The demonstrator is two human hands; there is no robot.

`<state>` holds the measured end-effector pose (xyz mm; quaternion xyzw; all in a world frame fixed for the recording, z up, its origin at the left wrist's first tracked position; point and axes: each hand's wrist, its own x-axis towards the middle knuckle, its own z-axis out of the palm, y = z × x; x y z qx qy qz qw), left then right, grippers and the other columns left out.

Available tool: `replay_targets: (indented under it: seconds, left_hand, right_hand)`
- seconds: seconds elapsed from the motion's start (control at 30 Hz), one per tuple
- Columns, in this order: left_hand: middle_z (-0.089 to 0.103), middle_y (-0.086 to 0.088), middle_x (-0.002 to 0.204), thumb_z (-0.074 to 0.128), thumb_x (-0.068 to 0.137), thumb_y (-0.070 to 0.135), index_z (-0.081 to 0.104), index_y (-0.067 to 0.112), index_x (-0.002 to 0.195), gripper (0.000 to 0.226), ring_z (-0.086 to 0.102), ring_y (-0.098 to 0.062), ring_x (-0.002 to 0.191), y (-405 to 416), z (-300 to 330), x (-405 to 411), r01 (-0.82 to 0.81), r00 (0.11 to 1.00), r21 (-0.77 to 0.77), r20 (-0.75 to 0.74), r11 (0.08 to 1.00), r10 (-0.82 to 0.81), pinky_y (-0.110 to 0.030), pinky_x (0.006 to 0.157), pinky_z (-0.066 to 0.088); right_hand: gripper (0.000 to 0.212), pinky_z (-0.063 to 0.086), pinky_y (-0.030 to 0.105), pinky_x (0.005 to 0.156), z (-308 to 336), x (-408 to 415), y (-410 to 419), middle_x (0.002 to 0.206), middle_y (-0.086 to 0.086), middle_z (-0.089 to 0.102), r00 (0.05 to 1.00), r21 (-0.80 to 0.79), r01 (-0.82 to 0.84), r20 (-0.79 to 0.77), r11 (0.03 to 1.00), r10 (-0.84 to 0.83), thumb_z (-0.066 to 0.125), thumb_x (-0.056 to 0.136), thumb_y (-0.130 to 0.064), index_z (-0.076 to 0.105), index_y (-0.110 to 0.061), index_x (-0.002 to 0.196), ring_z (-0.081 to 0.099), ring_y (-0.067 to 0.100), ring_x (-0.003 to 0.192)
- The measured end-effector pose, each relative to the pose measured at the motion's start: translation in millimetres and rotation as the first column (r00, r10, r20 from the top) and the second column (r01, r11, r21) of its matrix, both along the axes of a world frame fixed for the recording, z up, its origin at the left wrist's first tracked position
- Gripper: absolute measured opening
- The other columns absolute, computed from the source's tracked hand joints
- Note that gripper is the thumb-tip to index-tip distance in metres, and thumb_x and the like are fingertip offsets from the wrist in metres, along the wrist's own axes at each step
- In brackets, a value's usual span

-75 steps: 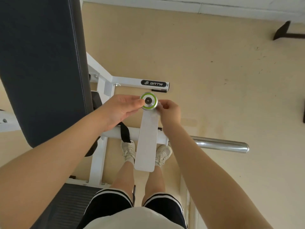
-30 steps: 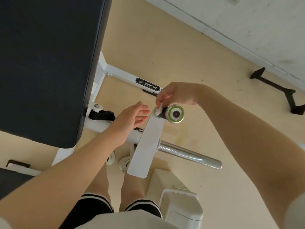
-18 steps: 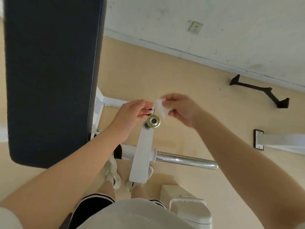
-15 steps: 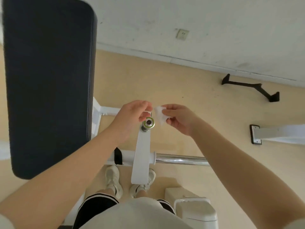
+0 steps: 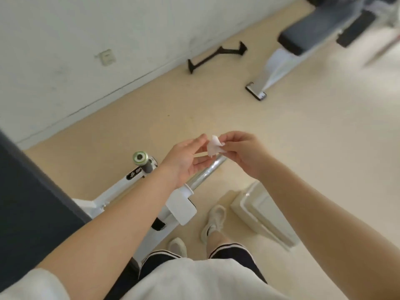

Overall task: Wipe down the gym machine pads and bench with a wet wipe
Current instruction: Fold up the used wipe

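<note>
Two hands meet in the air above the floor: the right hand (image 5: 242,151) pinches one small crumpled white wipe (image 5: 214,146) at its fingertips, and the left hand (image 5: 186,158), fingers loosely extended, touches the wipe's other edge. Below them — one chrome bar (image 5: 205,173), one green-ringed handle (image 5: 140,158), one dark pad (image 5: 32,202). A second bench (image 5: 303,42) stands far off — blurred.

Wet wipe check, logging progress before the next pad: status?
Right hand pinches wet wipe. Left hand open, fingertips at wipe. Both clear of the machine. Nothing in the way.
</note>
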<state>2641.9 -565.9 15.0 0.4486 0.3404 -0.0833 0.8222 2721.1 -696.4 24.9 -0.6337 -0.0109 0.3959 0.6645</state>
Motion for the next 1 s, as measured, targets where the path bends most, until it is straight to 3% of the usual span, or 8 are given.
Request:
replay_targets:
  seconds: [0.13, 0.3, 0.37, 0.5, 0.6, 0.73, 0.9, 1.0]
  left_hand:
    - [0.063, -0.009, 0.087, 0.055, 0.090, 0.008, 0.056, 0.006, 0.087, 0.004, 0.062, -0.015, 0.078, -53.4, -3.0, 11.7, 0.137, 0.990, -0.015, 0.024, 0.990, -0.137, -0.018, 0.072, 0.054]
    - [0.062, -0.003, 0.081, 0.056, 0.086, -0.001, 0.059, 0.007, 0.082, 0.010, 0.063, -0.008, 0.075, -114.4, 0.7, 34.9, 0.386, 0.917, 0.072, 0.078, 0.920, -0.391, -0.012, 0.067, 0.053]
    - [0.066, -0.003, 0.082, 0.054, 0.088, -0.001, 0.062, 0.006, 0.084, 0.011, 0.065, -0.006, 0.074, -135.7, -0.2, 45.6, 0.464, 0.878, 0.094, 0.080, 0.881, -0.472, -0.011, 0.069, 0.053]
    - [0.068, -0.003, 0.086, 0.047, 0.094, 0.008, 0.064, 0.008, 0.086, 0.019, 0.065, -0.011, 0.082, -180.9, -17.3, 67.0, 0.534, 0.842, 0.099, 0.022, 0.840, -0.538, -0.020, 0.080, 0.053]
    - [0.063, 0.002, 0.083, 0.046, 0.095, 0.013, 0.059, 0.014, 0.085, 0.016, 0.061, -0.010, 0.078, -226.0, -51.2, 81.5, 0.507, 0.862, 0.151, -0.088, 0.848, -0.500, -0.022, 0.078, 0.047]
    - [0.056, 0.002, 0.079, 0.043, 0.095, 0.014, 0.054, 0.017, 0.085, 0.016, 0.054, -0.010, 0.069, -288.8, -120.0, 97.4, 0.423, 0.893, 0.207, -0.260, 0.882, -0.367, -0.020, 0.063, 0.041]
    - [0.044, -0.001, 0.073, 0.039, 0.095, 0.008, 0.048, 0.016, 0.074, 0.024, 0.042, -0.012, 0.061, -345.5, -194.1, 90.7, 0.302, 0.872, 0.168, -0.447, 0.938, -0.200, -0.020, 0.055, 0.031]
    - [0.049, -0.002, 0.081, 0.037, 0.097, 0.009, 0.054, 0.009, 0.107, 0.020, 0.045, -0.013, 0.068, -366.9, -232.1, 86.5, 0.250, 0.854, 0.184, -0.505, 0.950, -0.127, -0.019, 0.056, 0.032]
  right_hand:
    - [0.019, 0.055, 0.018, 0.079, 4.7, -12.7, -64.5, 0.088, 0.014, 0.063, 0.981, -0.014, 0.195, -0.015, 0.981, -0.195, 0.046, 0.085, 0.013, 0.063, 0.004, 0.082, 0.063, 0.018, 0.082]
    - [0.012, 0.053, 0.023, 0.087, 5.5, -14.5, -138.7, 0.092, 0.017, 0.067, 0.980, -0.166, 0.192, 0.076, 0.967, -0.181, 0.062, 0.086, -0.010, 0.064, 0.001, 0.089, 0.065, 0.019, 0.086]
    - [0.004, 0.052, 0.024, 0.085, 0.5, -11.2, -163.0, 0.086, 0.014, 0.065, 0.978, -0.205, 0.193, 0.115, 0.960, -0.172, 0.064, 0.084, -0.006, 0.061, -0.005, 0.080, 0.064, 0.018, 0.081]
    - [0.017, 0.049, 0.019, 0.076, -17.5, 9.1, -210.8, 0.079, 0.002, 0.057, 0.974, -0.285, 0.211, 0.142, 0.935, -0.176, 0.065, 0.079, 0.004, 0.057, -0.011, 0.080, 0.057, 0.015, 0.072]
    - [0.024, 0.041, 0.007, 0.055, -36.4, 34.8, -249.8, 0.078, -0.003, 0.055, 0.982, -0.460, 0.121, 0.184, 0.880, -0.039, 0.066, 0.077, 0.007, 0.060, -0.014, 0.088, 0.052, 0.011, 0.066]
    - [0.022, 0.033, 0.006, 0.047, -78.4, 73.4, -311.5, 0.059, -0.016, 0.052, 0.961, -0.648, -0.045, 0.180, 0.760, 0.211, 0.069, 0.074, 0.001, 0.068, -0.016, 0.087, 0.042, 0.006, 0.055]
    - [0.017, 0.032, 0.007, 0.037, -131.8, 97.9, -375.9, 0.060, -0.013, 0.055, 0.920, -0.697, -0.202, 0.106, 0.689, 0.377, 0.067, 0.075, 0.000, 0.066, -0.014, 0.084, 0.045, -0.004, 0.042]
    - [0.019, 0.033, 0.005, 0.043, -179.2, 102.4, -391.3, 0.076, -0.005, 0.059, 0.864, -0.724, -0.289, 0.084, 0.626, 0.496, 0.062, 0.078, -0.001, 0.062, -0.019, 0.083, 0.051, 0.000, 0.056]
